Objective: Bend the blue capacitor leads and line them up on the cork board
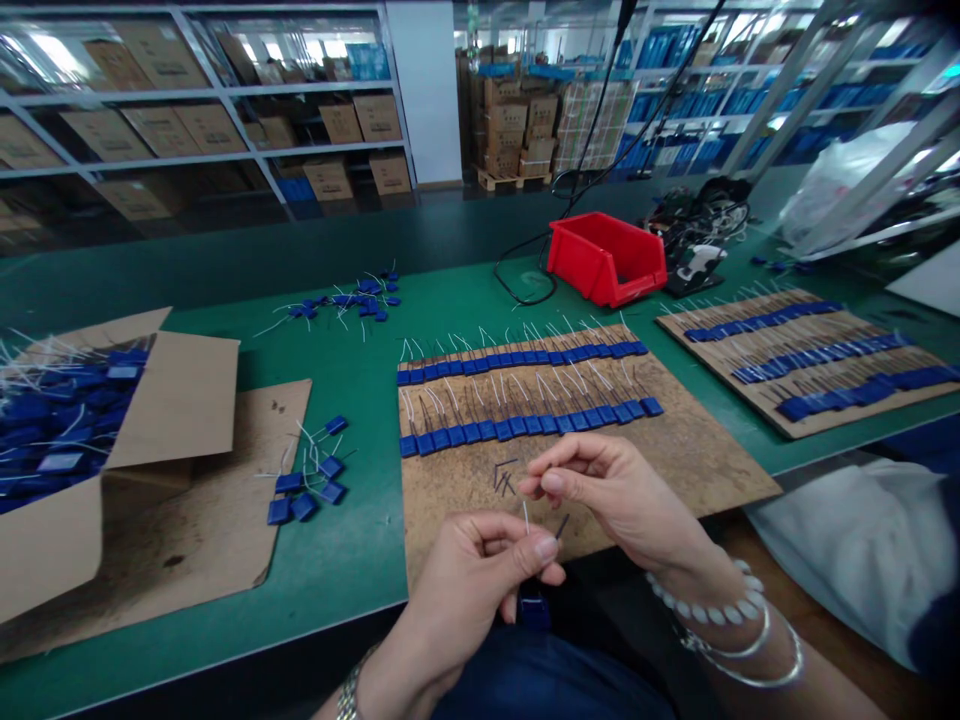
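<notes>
Where the box (pixel 184 400) gapes, heaped blue components (pixel 56 412)

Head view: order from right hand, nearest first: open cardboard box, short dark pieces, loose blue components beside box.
From right hand:
1. Short thin dark pieces, just left.
2. Loose square blue components, farther left.
3. Open brown cardboard box, far left.

Behind the green bench, metal shelves (pixel 225 92) hold cardboard boxes (pixel 154 130).
</notes>
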